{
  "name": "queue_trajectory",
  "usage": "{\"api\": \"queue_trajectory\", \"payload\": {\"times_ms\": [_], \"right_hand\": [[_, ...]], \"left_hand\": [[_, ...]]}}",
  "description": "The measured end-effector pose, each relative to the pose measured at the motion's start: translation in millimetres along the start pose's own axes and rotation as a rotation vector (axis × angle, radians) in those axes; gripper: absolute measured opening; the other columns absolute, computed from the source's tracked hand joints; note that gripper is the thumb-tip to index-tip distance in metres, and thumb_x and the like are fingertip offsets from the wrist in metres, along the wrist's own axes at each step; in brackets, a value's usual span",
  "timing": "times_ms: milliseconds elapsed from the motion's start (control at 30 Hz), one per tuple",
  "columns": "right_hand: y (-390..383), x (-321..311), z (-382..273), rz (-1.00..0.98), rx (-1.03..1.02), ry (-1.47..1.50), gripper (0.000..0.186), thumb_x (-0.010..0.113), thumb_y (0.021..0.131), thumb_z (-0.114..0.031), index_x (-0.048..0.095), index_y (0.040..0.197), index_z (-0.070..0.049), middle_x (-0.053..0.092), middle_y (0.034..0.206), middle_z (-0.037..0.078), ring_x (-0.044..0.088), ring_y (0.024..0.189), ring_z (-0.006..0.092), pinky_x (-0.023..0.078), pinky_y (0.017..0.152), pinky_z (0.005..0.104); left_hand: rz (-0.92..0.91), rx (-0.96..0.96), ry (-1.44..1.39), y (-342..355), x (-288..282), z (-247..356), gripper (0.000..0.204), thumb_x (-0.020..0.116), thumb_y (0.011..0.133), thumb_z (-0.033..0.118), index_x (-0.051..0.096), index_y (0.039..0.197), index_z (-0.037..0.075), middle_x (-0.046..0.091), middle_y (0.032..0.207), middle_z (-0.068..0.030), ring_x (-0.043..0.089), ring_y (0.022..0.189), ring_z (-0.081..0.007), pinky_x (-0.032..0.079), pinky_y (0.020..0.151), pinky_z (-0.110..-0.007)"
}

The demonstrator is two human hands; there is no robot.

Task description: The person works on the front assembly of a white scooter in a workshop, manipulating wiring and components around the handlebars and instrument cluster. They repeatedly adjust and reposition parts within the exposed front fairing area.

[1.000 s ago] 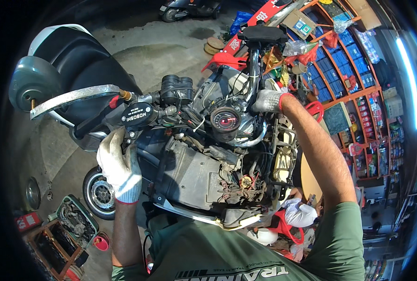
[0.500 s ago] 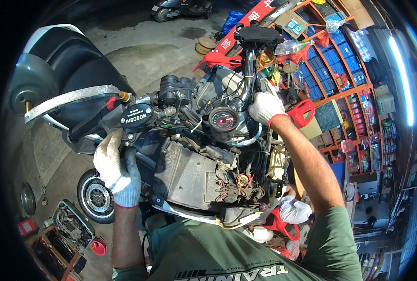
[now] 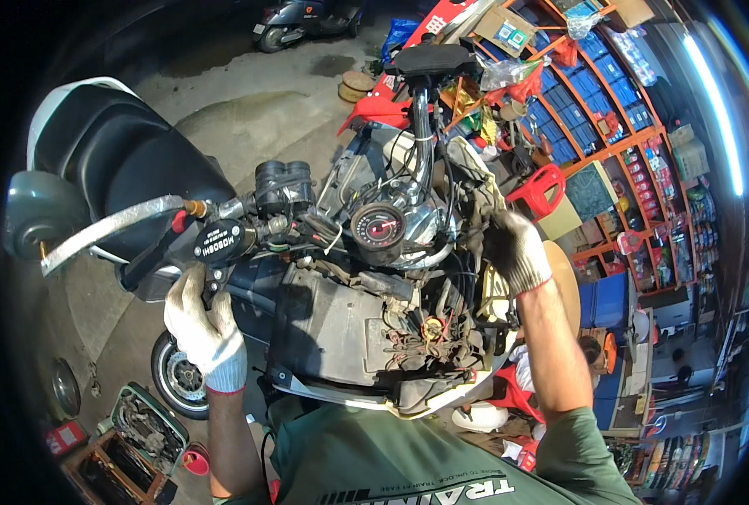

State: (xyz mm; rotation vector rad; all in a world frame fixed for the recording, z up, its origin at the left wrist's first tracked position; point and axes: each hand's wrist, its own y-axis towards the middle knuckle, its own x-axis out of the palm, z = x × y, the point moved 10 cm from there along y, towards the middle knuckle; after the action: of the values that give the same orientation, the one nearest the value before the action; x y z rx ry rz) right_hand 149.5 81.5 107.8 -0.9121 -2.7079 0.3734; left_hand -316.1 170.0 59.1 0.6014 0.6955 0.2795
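A partly stripped scooter stands before me, its handlebar [image 3: 422,126] running across the front. My left hand [image 3: 206,326], in a white knitted glove, is at the near side of the black brake fluid reservoir [image 3: 223,240]. Its fingers and thumb close around a small dark part there that I cannot make out. My gloved right hand [image 3: 522,252] is beside the right edge of the front body, its fingers in shadow against the panels. A round speedometer [image 3: 378,227] sits between the hands. Below it, tangled wires [image 3: 429,332] lie exposed beside a grey plastic cover [image 3: 332,320].
The black seat [image 3: 130,160] and a curved mirror stem [image 3: 114,231] are at left. An open tool case [image 3: 149,425] and a wooden box [image 3: 122,467] lie on the floor. A red stool [image 3: 541,189] stands at right, before orange shelves [image 3: 618,150] of parts.
My right hand has moved down and outward from beside the speedometer to the right edge of the body. My left hand stays at the reservoir. The whole view has shifted a little.
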Motion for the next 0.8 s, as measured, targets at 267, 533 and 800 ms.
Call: {"api": "queue_trajectory", "payload": {"times_ms": [267, 533, 800], "right_hand": [[8.1, -81.0, 74.8, 0.202, 0.189, 0.306, 0.019, 0.046, 0.104, -0.016, 0.056, 0.11, -0.001, 0.065, 0.086, 0.019, 0.065, 0.065, 0.0295, 0.058, 0.059, 0.041], [24.8, -48.2, 5.1, 0.486, -0.533, -1.254, 0.06, 0.071, 0.081, -0.013, 0.055, 0.137, 0.001, 0.068, 0.112, 0.023, 0.066, 0.11, 0.0376, 0.051, 0.101, 0.0406], [1.4, 44.6, -33.4, 0.129, -0.963, -1.193, 0.025, 0.063, 0.084, -0.004, 0.068, 0.109, -0.007, 0.065, 0.118, 0.016, 0.062, 0.111, 0.0389, 0.05, 0.098, 0.046]], "left_hand": [[-0.053, -0.037, 0.034, -7.1, 4.6, -4.0, 0.041, 0.064, 0.091, 0.01, 0.062, 0.131, -0.001, 0.061, 0.127, -0.0196, 0.057, 0.118, -0.0366, 0.043, 0.104, -0.047], [-0.015, -0.013, 0.05, -11.2, 4.6, -5.0, 0.04, 0.062, 0.099, 0.018, 0.059, 0.134, 0.0, 0.059, 0.13, -0.0194, 0.057, 0.119, -0.037, 0.044, 0.103, -0.047], [0.029, 0.031, 0.052, -14.2, 5.3, -8.1, 0.039, 0.061, 0.101, 0.019, 0.059, 0.134, -0.001, 0.059, 0.128, -0.0192, 0.057, 0.118, -0.0373, 0.044, 0.102, -0.048]]}}
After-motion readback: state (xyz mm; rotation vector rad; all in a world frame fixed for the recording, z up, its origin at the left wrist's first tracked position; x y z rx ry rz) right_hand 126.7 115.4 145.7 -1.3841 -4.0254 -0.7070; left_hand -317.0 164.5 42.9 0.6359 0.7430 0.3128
